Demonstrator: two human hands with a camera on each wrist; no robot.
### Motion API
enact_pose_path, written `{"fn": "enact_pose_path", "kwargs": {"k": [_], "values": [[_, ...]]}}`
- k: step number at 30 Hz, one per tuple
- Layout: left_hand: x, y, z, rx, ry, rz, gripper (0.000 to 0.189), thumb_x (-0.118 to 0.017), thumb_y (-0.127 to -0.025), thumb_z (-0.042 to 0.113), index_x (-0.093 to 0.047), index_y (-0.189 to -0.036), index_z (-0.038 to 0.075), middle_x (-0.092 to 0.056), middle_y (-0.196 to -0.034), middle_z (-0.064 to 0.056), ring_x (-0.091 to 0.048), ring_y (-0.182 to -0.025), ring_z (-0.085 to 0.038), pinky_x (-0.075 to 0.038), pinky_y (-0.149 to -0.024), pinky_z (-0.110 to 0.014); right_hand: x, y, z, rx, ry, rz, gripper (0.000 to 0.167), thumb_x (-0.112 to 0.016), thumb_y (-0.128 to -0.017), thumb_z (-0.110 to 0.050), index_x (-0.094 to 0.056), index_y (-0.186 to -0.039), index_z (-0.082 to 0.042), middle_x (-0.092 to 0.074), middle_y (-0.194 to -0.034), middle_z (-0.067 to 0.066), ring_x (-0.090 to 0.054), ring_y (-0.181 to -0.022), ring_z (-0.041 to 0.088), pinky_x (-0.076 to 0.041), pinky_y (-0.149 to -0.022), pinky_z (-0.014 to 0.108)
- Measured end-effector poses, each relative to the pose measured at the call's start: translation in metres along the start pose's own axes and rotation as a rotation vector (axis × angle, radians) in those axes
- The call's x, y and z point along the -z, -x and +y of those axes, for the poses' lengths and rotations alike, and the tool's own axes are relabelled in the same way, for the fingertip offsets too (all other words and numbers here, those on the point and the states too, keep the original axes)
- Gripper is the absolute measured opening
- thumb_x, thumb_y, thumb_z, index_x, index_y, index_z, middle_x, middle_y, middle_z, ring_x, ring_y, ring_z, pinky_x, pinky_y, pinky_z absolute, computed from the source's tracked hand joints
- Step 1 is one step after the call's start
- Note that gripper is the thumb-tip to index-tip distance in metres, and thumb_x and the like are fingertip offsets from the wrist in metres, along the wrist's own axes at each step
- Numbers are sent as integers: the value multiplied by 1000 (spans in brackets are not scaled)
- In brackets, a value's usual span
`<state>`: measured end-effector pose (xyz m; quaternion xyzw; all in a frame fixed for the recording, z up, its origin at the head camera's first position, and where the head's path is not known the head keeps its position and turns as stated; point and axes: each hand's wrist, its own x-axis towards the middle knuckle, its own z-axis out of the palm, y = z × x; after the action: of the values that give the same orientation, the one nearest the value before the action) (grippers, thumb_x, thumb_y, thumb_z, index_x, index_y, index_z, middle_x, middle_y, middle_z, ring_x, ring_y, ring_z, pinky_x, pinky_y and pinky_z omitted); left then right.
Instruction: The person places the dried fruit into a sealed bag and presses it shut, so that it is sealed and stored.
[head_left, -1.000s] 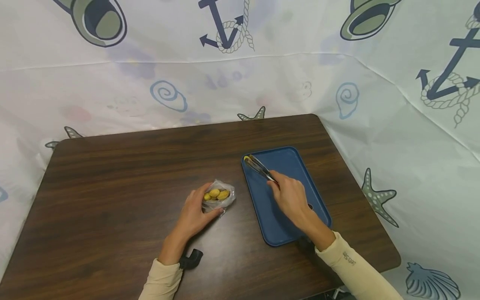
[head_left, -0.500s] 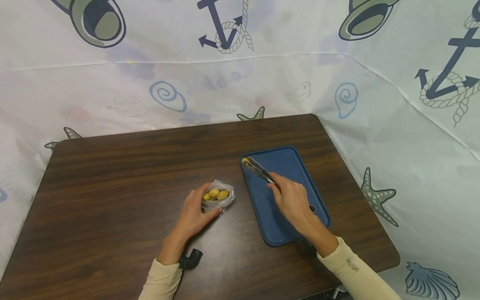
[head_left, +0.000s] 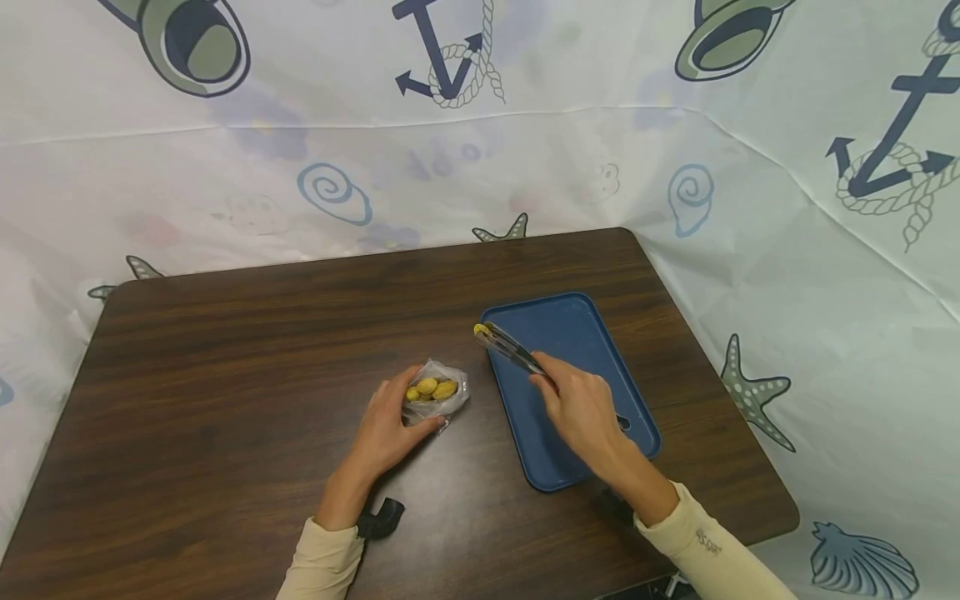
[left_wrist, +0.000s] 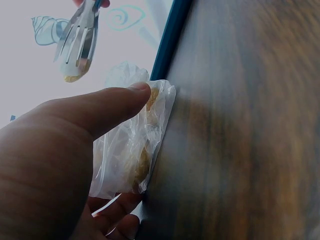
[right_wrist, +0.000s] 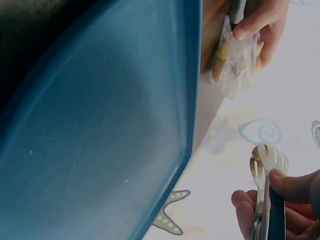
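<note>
My left hand [head_left: 386, 432] grips a small clear plastic bag [head_left: 452, 403] standing on the table. Inside its open mouth lie several yellow oval pieces [head_left: 445, 390], like small fruits. With my right hand [head_left: 581, 410] I hold metal tongs [head_left: 513, 351] above the blue tray [head_left: 551, 477]. Pinched between the slotted tips of the tongs is one yellow piece [right_wrist: 257, 152], now over the tray's left edge. In the left wrist view the thumb [left_wrist: 120, 102] presses the near side of the bag [left_wrist: 125, 150]. Other fingers show below it.
The dark wooden table [head_left: 225, 400] stretches left of the bag. A white cloth [head_left: 247, 192] with sea drawings hangs behind and to the right. A black strap [head_left: 381, 518] sits at the left wrist.
My right hand has moved the tongs and the yellow piece slightly left and nearer, from inside the tray's far left corner to over its left rim. The left hand and bag stay put.
</note>
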<state>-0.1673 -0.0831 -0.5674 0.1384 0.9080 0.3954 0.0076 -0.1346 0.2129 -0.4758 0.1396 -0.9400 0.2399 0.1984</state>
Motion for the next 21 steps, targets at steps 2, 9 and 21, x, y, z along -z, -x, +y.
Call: {"fn": "enact_pose_path", "kwargs": {"k": [2, 9, 21], "values": [[0, 1, 0, 2, -1, 1, 88, -87, -81, 38, -43, -155, 19, -58, -146, -10, -53, -127, -33, -42, -105, -57, 0, 1, -2, 0, -4, -10, 32, -75, -95, -15, -73, -125, -6, -79, -111, 11, -68, -69, 16, -57, -61, 39], [-1, 2, 1, 7, 0, 9, 87, -87, -81, 38, -44, -155, 19, -59, -144, -10, -54, -126, -33, -42, -104, -57, -1, 6, -10, 28, -27, -34, 33, -76, -93, -13, -73, -125, -5, -78, -112, 12, -76, -80, 21, -60, -65, 39], [-1, 4, 3, -1, -4, 11, 87, -87, -81, 38, -44, -154, 19, -60, -144, -11, -54, -125, -33, -43, -103, -57, -6, 10, -19, 65, -37, -55, 31, -75, -94, -15, -74, -124, -7, -79, -109, 10, -73, -74, 15, -58, -62, 33]]}}
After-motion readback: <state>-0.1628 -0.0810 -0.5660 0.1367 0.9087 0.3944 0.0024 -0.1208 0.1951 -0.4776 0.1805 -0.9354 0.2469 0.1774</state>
